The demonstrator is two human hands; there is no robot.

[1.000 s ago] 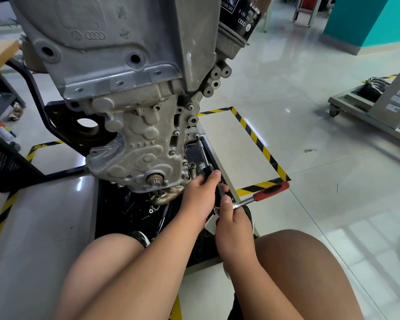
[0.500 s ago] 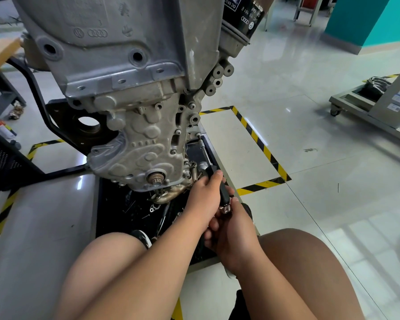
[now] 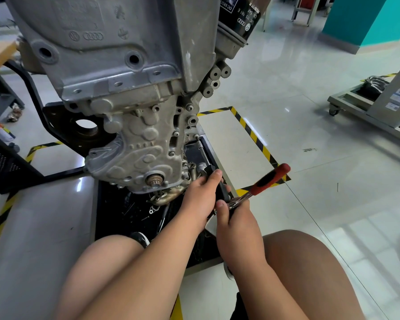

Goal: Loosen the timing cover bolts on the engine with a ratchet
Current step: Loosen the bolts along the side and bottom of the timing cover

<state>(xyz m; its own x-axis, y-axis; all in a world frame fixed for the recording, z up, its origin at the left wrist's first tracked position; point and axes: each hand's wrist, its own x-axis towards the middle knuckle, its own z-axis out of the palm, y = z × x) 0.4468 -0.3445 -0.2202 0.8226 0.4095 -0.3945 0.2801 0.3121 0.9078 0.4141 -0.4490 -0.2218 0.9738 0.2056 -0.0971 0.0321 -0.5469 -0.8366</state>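
1. Below the engine [image 3: 129,72], in the head view, the ratchet [image 3: 267,180] had swung since half a second before: its red-and-black handle, then hidden behind the hands, now pointed up and to the right over the striped floor tape [image 3: 249,130].
2. Both hands had stayed close together at the tool's head, and the engine had not shifted.
3. The left hand [image 3: 201,199] had its fingers curled round the black grip of the extension bar [image 3: 204,155].
4. The right hand [image 3: 236,225] clasped the ratchet's chrome neck, thumb laid on its head; the handle itself stood free.
5. The extension bar ran from the hands up to a bolt [image 3: 196,135] at the right edge of the timing cover [image 3: 143,153].
6. That cover was dull grey cast metal, ribbed and bossed, with small bolts round its rim and a toothed crank sprocket [image 3: 154,180] at its lower end.
7. A black oil filter [image 3: 240,17] sat at the engine's upper right.
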